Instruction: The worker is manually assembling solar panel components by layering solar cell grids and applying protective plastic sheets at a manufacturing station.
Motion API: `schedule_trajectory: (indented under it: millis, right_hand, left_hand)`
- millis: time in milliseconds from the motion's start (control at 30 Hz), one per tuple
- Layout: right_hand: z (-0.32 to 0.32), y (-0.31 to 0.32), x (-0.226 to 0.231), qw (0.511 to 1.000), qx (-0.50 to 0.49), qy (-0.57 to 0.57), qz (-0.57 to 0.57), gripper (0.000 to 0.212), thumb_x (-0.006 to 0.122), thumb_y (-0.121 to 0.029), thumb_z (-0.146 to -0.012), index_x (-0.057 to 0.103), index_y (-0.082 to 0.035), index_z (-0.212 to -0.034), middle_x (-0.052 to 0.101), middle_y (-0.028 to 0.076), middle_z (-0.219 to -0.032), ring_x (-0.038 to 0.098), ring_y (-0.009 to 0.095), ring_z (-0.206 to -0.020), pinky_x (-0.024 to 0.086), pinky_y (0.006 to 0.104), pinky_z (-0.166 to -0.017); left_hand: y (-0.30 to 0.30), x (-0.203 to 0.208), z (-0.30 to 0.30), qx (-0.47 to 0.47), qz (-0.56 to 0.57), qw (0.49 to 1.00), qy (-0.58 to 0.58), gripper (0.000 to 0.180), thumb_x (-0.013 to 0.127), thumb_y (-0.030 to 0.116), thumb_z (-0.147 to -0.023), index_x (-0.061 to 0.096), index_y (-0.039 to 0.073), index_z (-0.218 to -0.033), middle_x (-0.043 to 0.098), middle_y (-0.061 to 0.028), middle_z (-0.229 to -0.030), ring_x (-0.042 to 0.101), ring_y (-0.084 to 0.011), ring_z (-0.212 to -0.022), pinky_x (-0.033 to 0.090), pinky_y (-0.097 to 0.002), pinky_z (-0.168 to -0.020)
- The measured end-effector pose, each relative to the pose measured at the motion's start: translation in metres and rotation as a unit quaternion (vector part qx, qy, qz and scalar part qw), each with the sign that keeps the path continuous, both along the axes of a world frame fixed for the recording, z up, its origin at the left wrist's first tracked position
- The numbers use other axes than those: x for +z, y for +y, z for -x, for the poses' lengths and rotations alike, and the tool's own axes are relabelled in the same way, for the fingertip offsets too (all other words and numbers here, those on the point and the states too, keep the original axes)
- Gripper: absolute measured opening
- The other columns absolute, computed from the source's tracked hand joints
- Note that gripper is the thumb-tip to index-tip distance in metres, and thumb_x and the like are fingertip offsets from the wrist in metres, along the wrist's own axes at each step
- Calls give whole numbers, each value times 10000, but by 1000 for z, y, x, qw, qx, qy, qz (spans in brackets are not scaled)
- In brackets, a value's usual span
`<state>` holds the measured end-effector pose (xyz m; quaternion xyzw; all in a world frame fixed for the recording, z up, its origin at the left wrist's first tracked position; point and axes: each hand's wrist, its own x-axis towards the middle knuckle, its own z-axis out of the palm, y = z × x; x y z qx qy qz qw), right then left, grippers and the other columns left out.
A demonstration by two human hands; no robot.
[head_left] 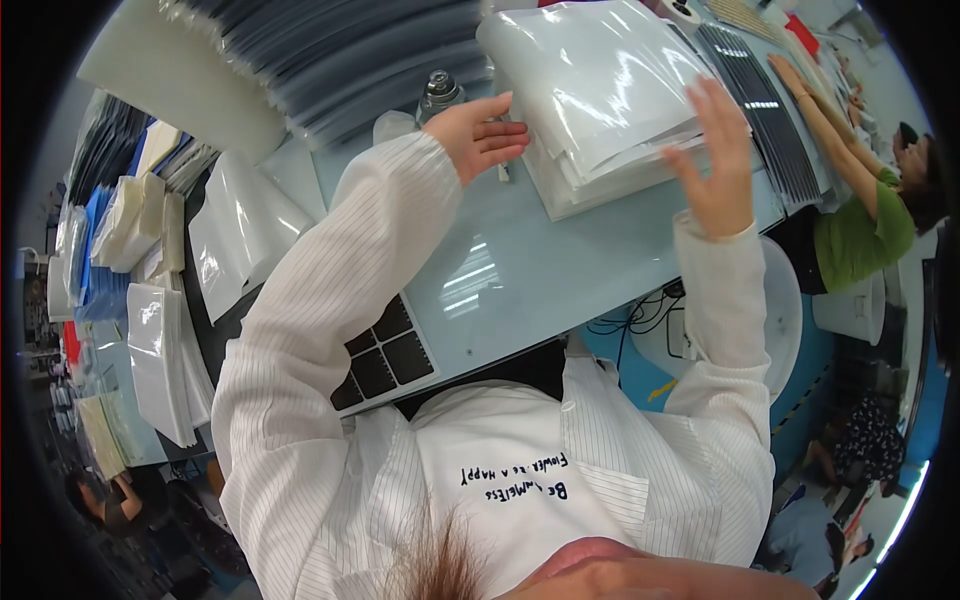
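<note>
A thick stack of glossy translucent plastic sheets (590, 90) lies at the far middle of the table, its top sheets a little fanned and curled at the near edge. My left hand (478, 138) is beside the stack's left edge, fingers stretched toward it and nothing in them. Over the stack's right edge, my right hand (715, 165) is raised with its fingers spread, slightly blurred and holding nothing. Just behind my left hand stands a small bottle with a metal top (440, 88).
Dark plastic-wrapped sheets (330, 50) are piled at the far left, dark strips (755, 105) at the right. A loose glossy sheet (235, 225) and a white packet stack (155, 350) lie left. A black-squared panel (405, 355) is near me. A co-worker in green (870, 235) works at right.
</note>
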<state>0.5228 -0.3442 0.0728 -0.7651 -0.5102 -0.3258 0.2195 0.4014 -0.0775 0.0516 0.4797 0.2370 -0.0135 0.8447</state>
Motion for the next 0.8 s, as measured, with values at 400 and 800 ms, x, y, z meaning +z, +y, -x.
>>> schedule_trajectory:
  millis: [400, 800]
  right_hand:
    - [28, 24, 13, 983, 116, 140, 33, 473, 750, -177, -747, 611, -52, -1181, 672, 94, -1090, 623, 256, -1034, 371, 461, -1033]
    - [13, 35, 4, 986, 149, -70, -16, 372, 716, 30, -703, 640, -3, -1066, 677, 134, -1054, 660, 290, -924, 547, 334, -754]
  left_hand:
    - [-5, 1, -20, 83, -84, 992, 45, 383, 677, 172, -876, 524, -8, -1179, 645, -104, -1002, 640, -170, -832, 547, -289, -781]
    - [-34, 31, -5, 3, -130, 991, 7, 326, 696, 230, -871, 568, 30, -1093, 641, -21, -849, 600, -80, -692, 494, -216, -632]
